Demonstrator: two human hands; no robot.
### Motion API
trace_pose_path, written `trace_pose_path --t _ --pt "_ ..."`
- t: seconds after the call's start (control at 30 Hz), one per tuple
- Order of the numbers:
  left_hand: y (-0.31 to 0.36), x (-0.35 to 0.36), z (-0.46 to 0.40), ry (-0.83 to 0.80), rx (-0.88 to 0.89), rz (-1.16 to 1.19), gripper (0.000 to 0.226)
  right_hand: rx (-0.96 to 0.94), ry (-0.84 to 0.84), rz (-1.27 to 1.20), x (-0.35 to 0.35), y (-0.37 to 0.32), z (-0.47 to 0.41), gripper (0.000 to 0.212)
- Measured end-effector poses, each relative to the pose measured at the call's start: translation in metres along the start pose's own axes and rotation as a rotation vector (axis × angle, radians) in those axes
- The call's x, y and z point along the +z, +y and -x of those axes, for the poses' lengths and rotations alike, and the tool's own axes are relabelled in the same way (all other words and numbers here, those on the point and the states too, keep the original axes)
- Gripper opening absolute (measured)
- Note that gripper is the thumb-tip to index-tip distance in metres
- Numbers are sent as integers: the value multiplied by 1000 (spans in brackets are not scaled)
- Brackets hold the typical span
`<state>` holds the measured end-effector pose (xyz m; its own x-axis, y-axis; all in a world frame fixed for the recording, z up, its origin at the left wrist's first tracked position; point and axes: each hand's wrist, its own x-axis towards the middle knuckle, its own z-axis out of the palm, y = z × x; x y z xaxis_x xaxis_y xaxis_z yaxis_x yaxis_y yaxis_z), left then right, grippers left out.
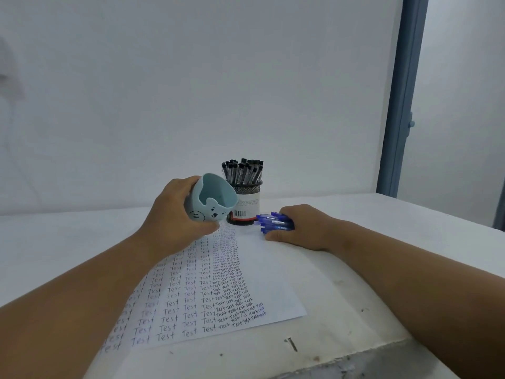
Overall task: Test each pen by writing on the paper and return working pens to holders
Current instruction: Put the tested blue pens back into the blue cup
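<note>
A light blue bear-faced holder (211,199), tilted with its mouth toward the camera, is gripped by the left hand (175,209). A bundle of blue pens (274,222) is clasped by the right hand (300,225), resting on the surface (355,283). At 12 o'clock from the pens, a mesh holder (246,203) of black pens is seen; at 7 o'clock, the written-on paper (207,294).
</note>
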<state>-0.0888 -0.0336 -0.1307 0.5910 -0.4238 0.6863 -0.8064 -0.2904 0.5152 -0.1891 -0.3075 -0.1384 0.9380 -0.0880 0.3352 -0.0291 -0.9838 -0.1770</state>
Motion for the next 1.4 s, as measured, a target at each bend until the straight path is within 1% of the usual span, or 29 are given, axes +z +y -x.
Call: trace_pose_path --t 0.13,0.27,0.4,0.63,0.73,0.87,0.97,1.1,1.2,1.33,1.4 --pt "1 0 0 -1 8 8 88 -10 -10 -4 -3 -6 3 42" --pt "3 1 1 -5 12 15 86 7 -45 11 -5 -9 3 39" --pt "4 2 1 -9 17 18 86 10 -73 9 -6 -15 3 32" --pt "3 4 1 -18 30 8 87 22 -121 -46 -17 -21 6 26" --pt "2 4 1 -17 33 8 87 28 -104 -46 -18 -21 6 20" --pt "2 6 1 -17 39 13 87 32 -95 -27 -16 -22 6 19" --pt "2 6 0 -21 45 15 86 12 -86 22 -16 -25 5 20" --pt "1 6 0 -21 42 27 87 -4 -61 92 -15 -28 5 30" --pt "0 6 0 -22 45 39 87 -1 -11 53 -18 -29 5 33" --pt "-1 6 0 -24 36 47 87 -31 54 -17 -19 -29 5 27" --pt "-1 6 0 -28 28 57 87 -49 118 -63 -19 -28 4 26"
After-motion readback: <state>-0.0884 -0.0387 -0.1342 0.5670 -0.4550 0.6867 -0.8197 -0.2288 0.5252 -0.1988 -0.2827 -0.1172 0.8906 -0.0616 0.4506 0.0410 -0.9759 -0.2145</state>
